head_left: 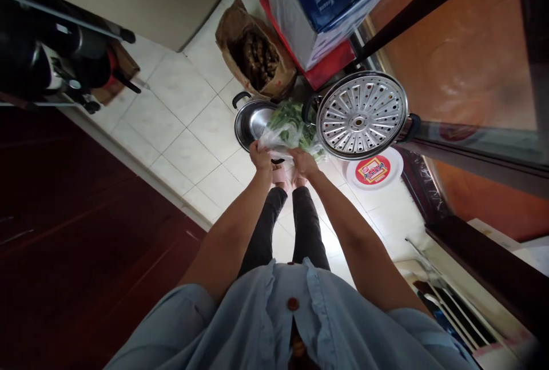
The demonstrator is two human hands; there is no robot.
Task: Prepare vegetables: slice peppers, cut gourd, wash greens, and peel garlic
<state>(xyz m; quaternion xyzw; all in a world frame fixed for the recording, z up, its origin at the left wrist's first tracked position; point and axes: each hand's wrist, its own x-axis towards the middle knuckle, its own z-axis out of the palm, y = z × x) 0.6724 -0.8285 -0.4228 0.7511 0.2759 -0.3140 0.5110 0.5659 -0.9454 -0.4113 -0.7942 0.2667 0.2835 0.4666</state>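
A clear plastic bag with leafy green vegetables in it lies over the right side of a steel pot. My left hand grips the bag's near left edge, fingers closed on the plastic. On the near right edge, my right hand pinches the same bag. The pot stands on the floor, black handles at its sides, its inside partly covered by the bag. Just right of the greens is a round steamer tray with many holes, set on a second pot with black handles.
Behind the pot stands a brown paper bag holding knobbly brown roots. Stacked boxes rise at the back right. A white lid with a red label lies under the steamer's near edge. Dark red cabinets line the left; bottles fill a rack.
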